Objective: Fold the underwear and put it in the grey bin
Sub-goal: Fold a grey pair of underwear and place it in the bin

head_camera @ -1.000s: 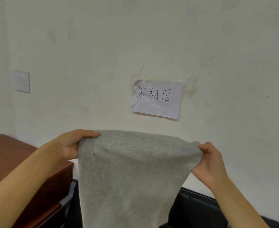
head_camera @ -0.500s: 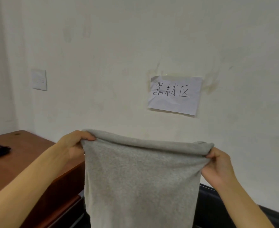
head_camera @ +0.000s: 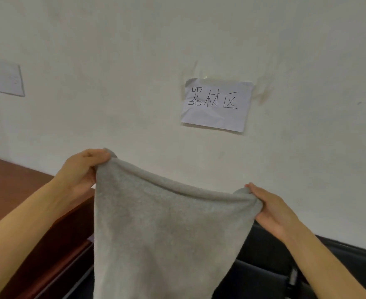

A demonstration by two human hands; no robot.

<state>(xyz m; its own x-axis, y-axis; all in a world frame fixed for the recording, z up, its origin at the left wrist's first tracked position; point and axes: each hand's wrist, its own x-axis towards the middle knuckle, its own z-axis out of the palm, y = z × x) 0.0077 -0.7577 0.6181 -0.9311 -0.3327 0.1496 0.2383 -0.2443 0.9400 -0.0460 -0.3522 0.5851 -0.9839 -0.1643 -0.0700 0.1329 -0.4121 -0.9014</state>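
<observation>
A grey piece of underwear (head_camera: 164, 234) hangs in the air in front of a white wall, and its lower part runs out of the bottom of the view. My left hand (head_camera: 81, 170) pinches its top left corner. My right hand (head_camera: 270, 209) pinches the top right corner, which sits lower than the left one. The top edge sags between the two hands. The grey bin is not in view.
A brown wooden desk (head_camera: 16, 190) stands at the left, below my left arm. A dark seat or sofa (head_camera: 285, 266) lies at the lower right behind the cloth. On the wall hang a paper sign (head_camera: 216, 104) and a white switch plate (head_camera: 9, 78).
The top edge, level and taut before, now slopes down to the right and sags; my right hand has dropped relative to my left. The view has shifted a little.
</observation>
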